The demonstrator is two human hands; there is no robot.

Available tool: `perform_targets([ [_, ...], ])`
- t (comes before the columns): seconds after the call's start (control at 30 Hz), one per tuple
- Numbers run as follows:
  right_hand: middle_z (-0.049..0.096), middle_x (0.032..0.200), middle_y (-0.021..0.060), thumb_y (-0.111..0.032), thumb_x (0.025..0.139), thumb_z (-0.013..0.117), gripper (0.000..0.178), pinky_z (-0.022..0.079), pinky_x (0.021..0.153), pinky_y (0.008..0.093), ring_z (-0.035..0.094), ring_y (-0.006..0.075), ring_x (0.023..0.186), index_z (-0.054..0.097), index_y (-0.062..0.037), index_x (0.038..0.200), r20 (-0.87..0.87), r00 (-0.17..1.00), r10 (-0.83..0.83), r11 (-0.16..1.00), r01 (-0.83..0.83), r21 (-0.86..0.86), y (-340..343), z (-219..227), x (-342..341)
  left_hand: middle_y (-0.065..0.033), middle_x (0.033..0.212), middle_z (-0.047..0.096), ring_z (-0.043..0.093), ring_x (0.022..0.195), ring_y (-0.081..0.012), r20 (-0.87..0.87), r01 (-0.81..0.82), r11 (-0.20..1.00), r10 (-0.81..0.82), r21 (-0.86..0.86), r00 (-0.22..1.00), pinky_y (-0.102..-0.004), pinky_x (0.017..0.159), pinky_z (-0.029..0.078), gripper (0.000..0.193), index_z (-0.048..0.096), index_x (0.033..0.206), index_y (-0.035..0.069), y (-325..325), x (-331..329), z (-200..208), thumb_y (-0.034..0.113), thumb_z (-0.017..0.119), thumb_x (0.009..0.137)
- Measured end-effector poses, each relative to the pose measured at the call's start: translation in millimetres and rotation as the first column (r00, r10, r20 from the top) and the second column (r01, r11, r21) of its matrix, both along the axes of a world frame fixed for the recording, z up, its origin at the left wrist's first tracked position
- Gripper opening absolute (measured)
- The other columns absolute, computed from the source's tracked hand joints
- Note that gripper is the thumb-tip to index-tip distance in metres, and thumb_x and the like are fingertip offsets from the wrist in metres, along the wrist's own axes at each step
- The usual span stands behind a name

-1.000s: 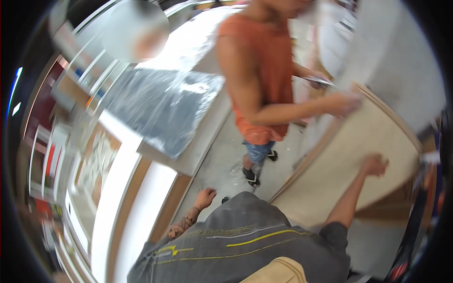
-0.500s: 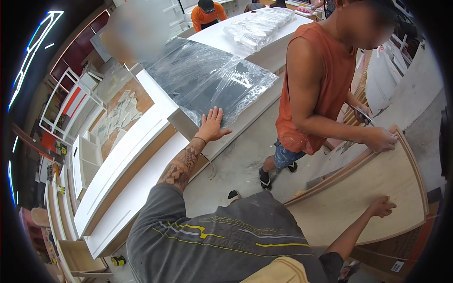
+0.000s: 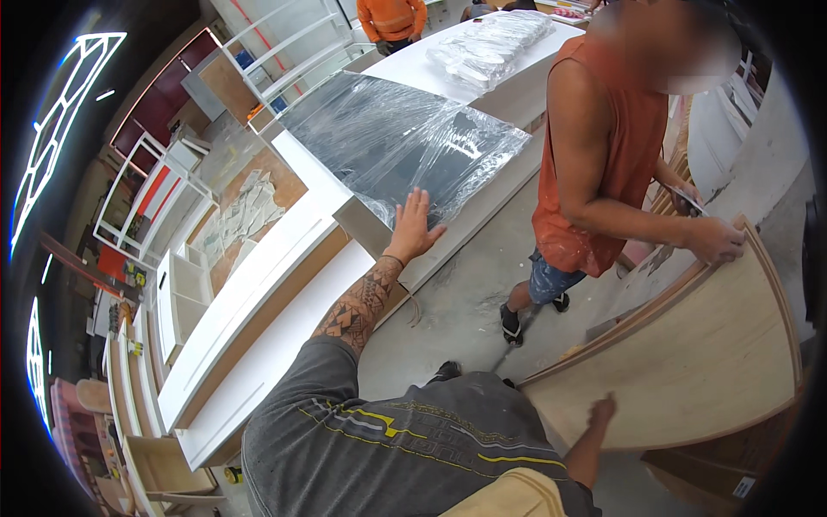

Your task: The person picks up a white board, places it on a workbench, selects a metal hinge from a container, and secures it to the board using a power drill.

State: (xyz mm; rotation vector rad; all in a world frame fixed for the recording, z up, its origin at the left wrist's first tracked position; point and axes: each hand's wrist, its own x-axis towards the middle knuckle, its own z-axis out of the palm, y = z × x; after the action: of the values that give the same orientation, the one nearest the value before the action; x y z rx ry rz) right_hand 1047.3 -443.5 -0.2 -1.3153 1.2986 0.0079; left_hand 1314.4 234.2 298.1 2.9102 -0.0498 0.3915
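Note:
My left hand (image 3: 413, 228) is stretched out with its fingers apart. It holds nothing and hovers over or rests against the near corner of a dark panel (image 3: 379, 138) wrapped in clear plastic film; I cannot tell if it touches. My right hand (image 3: 598, 415), low on the right, has a finger extended and seems to hold nothing, its other fingers being unclear. Behind it is a curved plywood panel (image 3: 689, 345) with a raised wooden edge. A co-worker in an orange sleeveless top (image 3: 594, 172) grips that panel's upper corner with one hand (image 3: 717, 241).
A long white curved counter (image 3: 258, 297) runs along my left. Beyond the dark panel lies a white top with a plastic-wrapped bundle (image 3: 491, 52). Another person in orange (image 3: 392, 19) stands far off. A cardboard box (image 3: 715, 461) sits below the plywood.
My right hand has drawn back left and down across the plywood panel. My left hand stays outstretched near the wrapped panel. The view has shifted, so the surroundings sit farther right.

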Motion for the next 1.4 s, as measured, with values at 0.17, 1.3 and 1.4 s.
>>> perform_targets([
  [0.17,0.066,0.084,0.0113,-0.048,0.100,0.056,0.044,0.048,0.057,0.0421,0.059,0.0273,0.062,0.064,-0.0058,0.094,-0.082,0.842,0.533,0.838,-0.512,0.188,171.3,-43.2,-84.3,-0.0263,0.167,0.016,0.017,0.156,-0.0417,-0.170,-0.024,0.986,0.052,0.164,0.984,-0.0601,0.123,0.017,0.112,0.015,0.161,0.000,9.1,-23.0,-0.4,0.057,0.074,0.085],
  [1.3,0.073,0.112,0.0208,-0.041,0.090,0.066,0.043,0.053,0.096,0.0440,0.070,0.0354,0.108,0.075,-0.0037,0.111,-0.368,0.696,0.616,0.680,-0.706,-0.199,367.2,35.7,-175.9,-0.0121,0.156,0.048,0.040,0.146,-0.0304,0.361,0.274,0.962,-0.253,-0.006,0.898,-0.0515,0.122,0.021,0.064,0.046,0.151,0.008,63.0,-53.7,-45.5,0.035,0.066,0.098],
  [1.4,0.074,0.111,0.0209,-0.042,0.090,0.066,0.045,0.053,0.096,0.0447,0.069,0.0366,0.108,0.075,-0.0040,0.112,-0.403,0.530,0.746,0.509,-0.844,-0.168,372.6,35.5,-164.7,-0.0111,0.157,0.046,0.038,0.147,-0.0308,0.351,0.244,0.970,-0.233,0.013,0.907,-0.0520,0.123,0.020,0.065,0.044,0.152,0.008,59.8,-54.7,-45.6,0.028,0.069,0.095],
])
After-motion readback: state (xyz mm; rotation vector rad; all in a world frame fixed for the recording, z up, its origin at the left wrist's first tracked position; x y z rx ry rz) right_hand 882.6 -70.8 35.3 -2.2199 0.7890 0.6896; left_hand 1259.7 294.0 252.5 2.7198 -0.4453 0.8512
